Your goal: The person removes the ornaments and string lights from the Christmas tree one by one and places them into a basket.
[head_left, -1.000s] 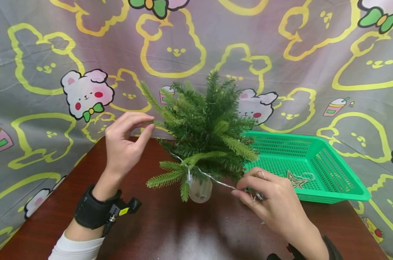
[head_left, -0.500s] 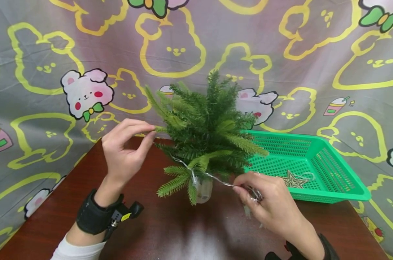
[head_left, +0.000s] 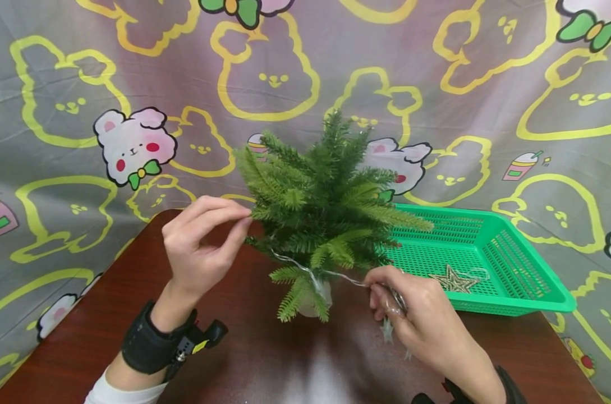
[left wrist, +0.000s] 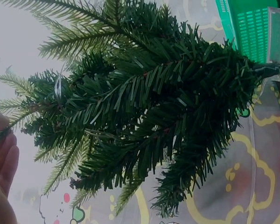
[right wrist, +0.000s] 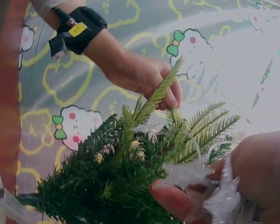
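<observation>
A small artificial Christmas tree (head_left: pixel 330 224) stands on the table in a translucent base (head_left: pixel 312 306), partly behind low branches. My left hand (head_left: pixel 204 247) pinches the tip of a branch on the tree's left side. My right hand (head_left: pixel 426 314) grips a bundle of clear string lights at the tree's lower right. From it a wire (head_left: pixel 348 278) runs across the front of the tree and in among the left branches. Clear star-shaped pieces (head_left: pixel 387 331) dangle below the right hand, and spiky clear pieces (right wrist: pixel 224 200) show close up in the right wrist view.
A green plastic basket (head_left: pixel 527 252) is behind and to the right, with a glittery gold star (head_left: pixel 454 279) inside. The dark wooden table (head_left: pixel 255 365) reaches a patterned cloth backdrop (head_left: pixel 305 67). Each wrist wears a black strap (head_left: pixel 156 336).
The tree has turned, its front branches swinging rightward. My left hand has gone slightly down and right with the branch tip. Star pieces now hang visibly below my right hand.
</observation>
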A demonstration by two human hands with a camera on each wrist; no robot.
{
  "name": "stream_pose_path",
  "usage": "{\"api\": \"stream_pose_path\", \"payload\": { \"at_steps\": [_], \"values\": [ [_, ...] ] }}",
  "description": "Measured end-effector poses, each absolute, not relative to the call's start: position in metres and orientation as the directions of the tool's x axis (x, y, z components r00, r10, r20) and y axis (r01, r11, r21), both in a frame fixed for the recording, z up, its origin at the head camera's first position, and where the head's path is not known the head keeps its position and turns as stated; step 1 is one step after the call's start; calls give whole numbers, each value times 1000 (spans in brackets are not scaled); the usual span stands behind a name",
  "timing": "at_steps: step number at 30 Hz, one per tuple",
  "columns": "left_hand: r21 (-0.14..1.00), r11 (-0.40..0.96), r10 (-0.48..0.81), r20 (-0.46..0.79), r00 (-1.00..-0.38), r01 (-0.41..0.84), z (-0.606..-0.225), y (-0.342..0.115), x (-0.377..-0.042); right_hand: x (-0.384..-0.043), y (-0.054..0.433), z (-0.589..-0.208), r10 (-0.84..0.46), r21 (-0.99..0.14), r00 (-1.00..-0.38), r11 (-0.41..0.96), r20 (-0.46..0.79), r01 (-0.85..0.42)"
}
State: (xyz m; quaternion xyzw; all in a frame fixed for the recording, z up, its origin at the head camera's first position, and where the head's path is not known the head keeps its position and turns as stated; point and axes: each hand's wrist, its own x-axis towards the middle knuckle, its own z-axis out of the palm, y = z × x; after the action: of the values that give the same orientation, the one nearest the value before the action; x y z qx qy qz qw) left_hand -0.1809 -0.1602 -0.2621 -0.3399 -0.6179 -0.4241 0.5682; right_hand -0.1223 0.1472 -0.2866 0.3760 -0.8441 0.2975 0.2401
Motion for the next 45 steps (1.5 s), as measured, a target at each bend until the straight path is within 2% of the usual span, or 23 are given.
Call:
{"api": "stream_pose_path", "payload": {
  "at_steps": [8, 15, 18, 22, 28, 34, 40, 45],
  "values": [
    [78, 388, -35, 997, -70, 919, -262, -154, -176, -124, 145, -288, -462, -312, -582, 535, 669, -785],
    [27, 377, -9, 1000, -25, 926, -261, -148, -173, -125, 141, -290, -416, -395, -652, 551, 635, -735],
    [16, 369, -3, 1000, -16, 929, -261, -146, -172, -128, 138, -293, -401, -384, -611, 514, 683, -767],
    [11, 362, 0, 1000, -12, 932, -261, -144, -170, -133, 134, -297, -369, -341, -522, 454, 769, -823],
    [-10, 353, 9, 1000, 7, 936, -261, -140, -167, -134, 131, -297, -334, -347, -483, 392, 809, -852],
    [-41, 309, 11, 999, 40, 950, -259, -135, -165, -133, 130, -294, -342, -363, -496, 384, 798, -849],
    [-64, 289, 15, 998, 63, 955, -259, -132, -165, -131, 131, -294, -363, -391, -562, 447, 743, -805],
    [-81, 280, 15, 997, 80, 957, -258, -129, -164, -133, 130, -299, -368, -356, -545, 468, 754, -809]
  ]
}}
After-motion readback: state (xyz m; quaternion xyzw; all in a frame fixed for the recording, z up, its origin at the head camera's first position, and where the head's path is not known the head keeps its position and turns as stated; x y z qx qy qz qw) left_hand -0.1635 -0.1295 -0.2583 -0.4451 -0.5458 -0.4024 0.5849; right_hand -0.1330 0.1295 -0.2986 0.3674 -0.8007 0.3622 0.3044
